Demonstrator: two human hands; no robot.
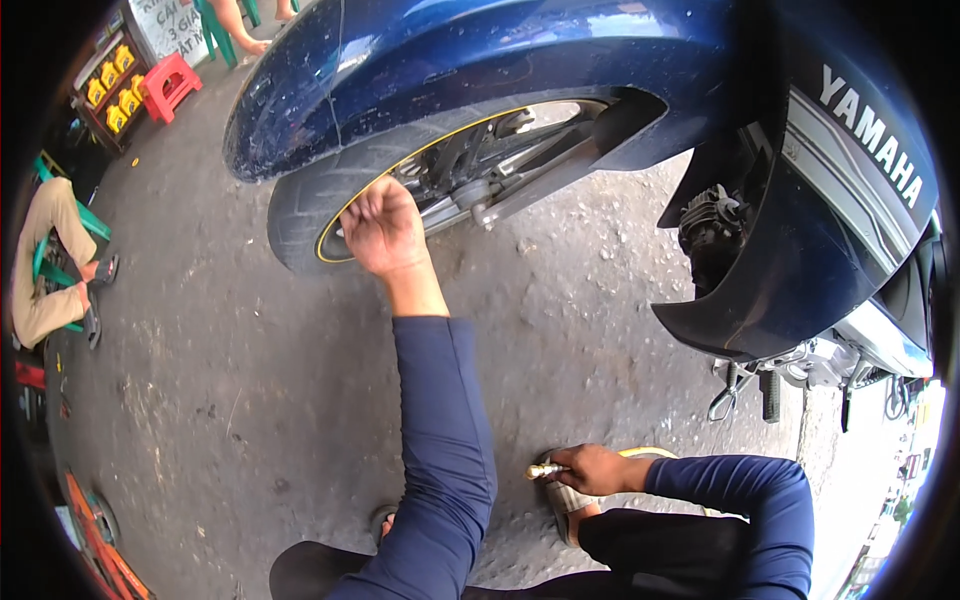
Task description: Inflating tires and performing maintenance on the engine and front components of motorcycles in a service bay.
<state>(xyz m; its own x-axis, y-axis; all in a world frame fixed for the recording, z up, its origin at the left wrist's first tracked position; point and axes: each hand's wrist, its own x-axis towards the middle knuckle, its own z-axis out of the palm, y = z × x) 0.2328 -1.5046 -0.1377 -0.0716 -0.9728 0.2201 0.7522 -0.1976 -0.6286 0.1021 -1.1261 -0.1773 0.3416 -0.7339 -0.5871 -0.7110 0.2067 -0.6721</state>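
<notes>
Rough grey pavement (250, 380) stretches from a seated person's legs (55, 235), upper body cut off at far left, past a lettered white board (168, 32) cropped at the top and a red stool (171, 87), to the motorbike wheel (303, 218). At its yellow rim stripe (425, 148) the left hand (385, 228) curls its fingers; whether that grip pinches anything, I cannot tell. Farther right, the right hand (592, 470) clamps a brass fitting (545, 470) near a yellow hose (650, 452); white lettering (872, 137) marks the blue bodywork (740, 330).
</notes>
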